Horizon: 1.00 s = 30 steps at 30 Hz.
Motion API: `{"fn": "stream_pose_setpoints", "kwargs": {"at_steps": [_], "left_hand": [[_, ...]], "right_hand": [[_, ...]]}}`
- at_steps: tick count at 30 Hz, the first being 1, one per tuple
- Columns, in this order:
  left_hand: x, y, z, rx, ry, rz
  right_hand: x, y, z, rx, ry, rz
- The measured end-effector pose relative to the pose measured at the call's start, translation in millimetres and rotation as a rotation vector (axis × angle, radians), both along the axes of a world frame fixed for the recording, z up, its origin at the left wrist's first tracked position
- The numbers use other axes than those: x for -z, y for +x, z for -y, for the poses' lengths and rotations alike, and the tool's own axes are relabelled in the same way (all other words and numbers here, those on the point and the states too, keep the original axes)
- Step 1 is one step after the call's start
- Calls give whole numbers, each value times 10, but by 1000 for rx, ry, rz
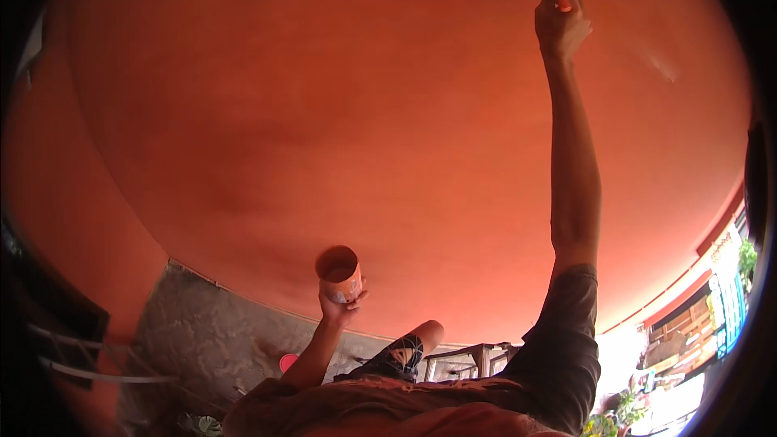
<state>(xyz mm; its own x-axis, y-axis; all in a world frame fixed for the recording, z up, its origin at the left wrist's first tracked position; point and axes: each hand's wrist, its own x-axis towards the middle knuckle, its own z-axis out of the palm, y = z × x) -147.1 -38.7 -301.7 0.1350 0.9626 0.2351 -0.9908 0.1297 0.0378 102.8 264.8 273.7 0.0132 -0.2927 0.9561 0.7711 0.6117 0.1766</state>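
My left hand (338, 311) is closed round the lower part of an orange-smeared paint cup (346, 285), held in front of the wall at the lower middle. The cup's open mouth is turned up toward me, and its inside looks dark orange. High on the right, my outstretched right hand (562, 28) is up at the orange wall (405, 137). Its fingers are bent together in a pinch, and a bright orange patch shows between them. What they grip is too small to make out. A dark shadow falls on the wall beside the fingertips.
Below the wall lies a grey concrete floor (202, 324) with a small red container (287, 362). A wooden frame (477, 356) stands near my bent knee. Pale bars (105, 372) cross the lower left. Bright daylight, plants (627, 409) and stacked wood (684, 328) show at right.
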Motion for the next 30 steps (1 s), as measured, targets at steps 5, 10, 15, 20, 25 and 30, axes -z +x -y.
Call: {"fn": "stream_pose_setpoints", "kwargs": {"at_steps": [5,10,15,20,25,30], "left_hand": [[178,-3,-51,-26,27,0],[238,-70,-115,-63,44,36],[61,49,-176,-18,86,38],[95,-39,-39,-88,61,41],[205,-5,-98,-34,22,40],[215,-168,-14,-81,45,29]], "right_hand": [[1148,-758,102,157,4,529],[2066,-1665,640,-244,-280,1047],[837,-1125,-207,-533,-449,532],[-309,-784,579,-29,-137,111],[810,-1016,-276,130,25,775],[2131,-2059,857,-239,-490,1239]]}}
